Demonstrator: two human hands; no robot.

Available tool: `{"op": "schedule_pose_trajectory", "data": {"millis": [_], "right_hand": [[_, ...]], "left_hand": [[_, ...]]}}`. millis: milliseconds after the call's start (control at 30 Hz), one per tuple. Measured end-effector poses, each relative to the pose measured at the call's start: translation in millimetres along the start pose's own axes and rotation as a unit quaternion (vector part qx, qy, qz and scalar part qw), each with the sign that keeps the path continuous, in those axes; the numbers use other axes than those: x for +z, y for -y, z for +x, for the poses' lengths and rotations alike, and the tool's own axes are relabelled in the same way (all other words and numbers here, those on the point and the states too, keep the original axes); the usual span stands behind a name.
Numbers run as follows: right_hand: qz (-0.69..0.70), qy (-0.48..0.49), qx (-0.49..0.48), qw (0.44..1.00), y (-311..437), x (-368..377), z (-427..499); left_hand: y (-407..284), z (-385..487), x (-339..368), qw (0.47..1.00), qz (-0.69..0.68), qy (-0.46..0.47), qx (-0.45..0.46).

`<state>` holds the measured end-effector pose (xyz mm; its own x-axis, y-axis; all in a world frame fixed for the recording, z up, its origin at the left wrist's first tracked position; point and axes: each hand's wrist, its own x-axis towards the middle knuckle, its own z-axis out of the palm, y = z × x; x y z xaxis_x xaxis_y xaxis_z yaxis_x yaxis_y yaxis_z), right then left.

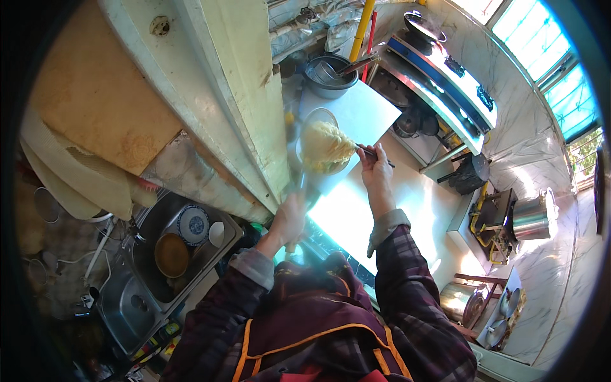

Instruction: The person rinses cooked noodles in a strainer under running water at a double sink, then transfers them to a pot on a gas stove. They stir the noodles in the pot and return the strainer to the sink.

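Observation:
My left hand (289, 216) is closed around the handle of a round strainer (319, 114), with a wooden end showing below my fist. A pale yellow mass that looks like noodles (325, 145) fills the strainer and rises above its rim. In my right hand (377, 173) is a pair of dark chopsticks (387, 161), their tips meeting the right side of the noodles. Behind the strainer lies a white worktop (370, 107). Glare and motion blur hide the exact shape of the strainer and its handle.
A grey pot (338, 90) holding a ladle stands at the worktop's far end. A wok (422, 26) steams on the stove (441, 71) at upper right. To the left, a steel sink (164, 287) holds a brown bowl (171, 255) and a patterned plate (193, 224).

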<state>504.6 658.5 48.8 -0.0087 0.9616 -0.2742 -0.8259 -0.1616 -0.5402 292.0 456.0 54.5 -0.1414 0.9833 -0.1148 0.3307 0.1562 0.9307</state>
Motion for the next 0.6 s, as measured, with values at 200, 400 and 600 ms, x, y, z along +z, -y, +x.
{"op": "schedule_pose_trajectory", "data": {"millis": [200,400,600], "right_hand": [[-0.008,-0.013,0.016,1.0,-15,-22,25],[-0.052,-0.006,0.045,0.998,-19,-30,54],[-0.199,0.038,0.066,0.977,-22,-25,93]], "left_hand": [[8,26,-4,0.977,0.21,-0.044,0.008],[-6,42,-11,0.955,0.29,-0.042,-0.055],[-26,59,-4,0.952,0.285,-0.08,-0.081]]}}
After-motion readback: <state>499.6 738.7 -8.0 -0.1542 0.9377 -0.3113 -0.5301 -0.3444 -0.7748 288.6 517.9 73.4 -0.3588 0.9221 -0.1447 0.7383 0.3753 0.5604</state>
